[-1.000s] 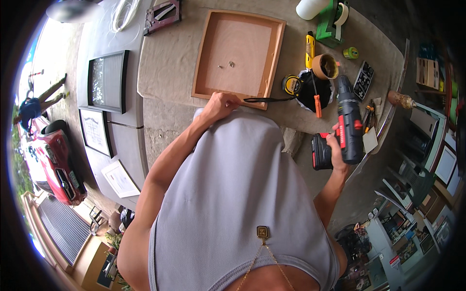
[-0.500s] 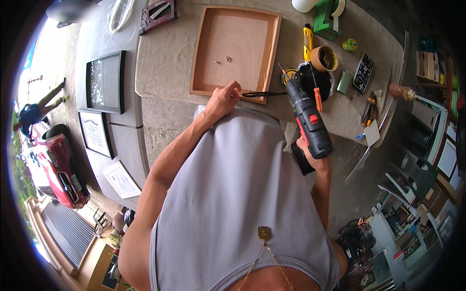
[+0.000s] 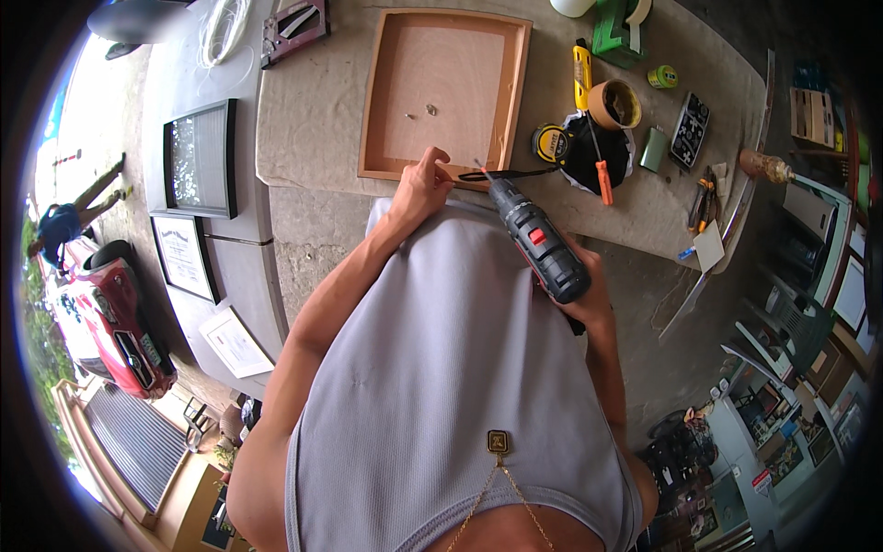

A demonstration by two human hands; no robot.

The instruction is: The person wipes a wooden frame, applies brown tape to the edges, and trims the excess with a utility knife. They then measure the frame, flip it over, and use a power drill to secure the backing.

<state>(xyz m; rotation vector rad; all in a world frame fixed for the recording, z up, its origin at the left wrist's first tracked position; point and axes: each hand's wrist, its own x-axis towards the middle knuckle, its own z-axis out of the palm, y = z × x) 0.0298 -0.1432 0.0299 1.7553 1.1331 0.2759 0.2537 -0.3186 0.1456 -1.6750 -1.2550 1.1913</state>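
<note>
Two hands engaged. Left hand (image 3: 421,184) pinches the wooden frame's (image 3: 445,92) near edge. Right hand (image 3: 579,285) grips the drill (image 3: 535,241), its long axis pointing far-left at that edge.

In the middle of the frame a black drill (image 3: 538,244) with red buttons points its tip at a reddish-brown wooden frame (image 3: 444,92) with a paler tan backing, lying on a grey, mottled tabletop (image 3: 313,110). To the upper right sit a yellow-and-black tape measure (image 3: 550,143), a yellow utility knife (image 3: 581,74), a tan cup (image 3: 614,103), an orange-handled screwdriver (image 3: 602,179) and a green tape dispenser (image 3: 618,37). At the left edge there are black-framed pictures (image 3: 198,158) and a red car (image 3: 115,317), and the person's top is plain light grey.
</note>
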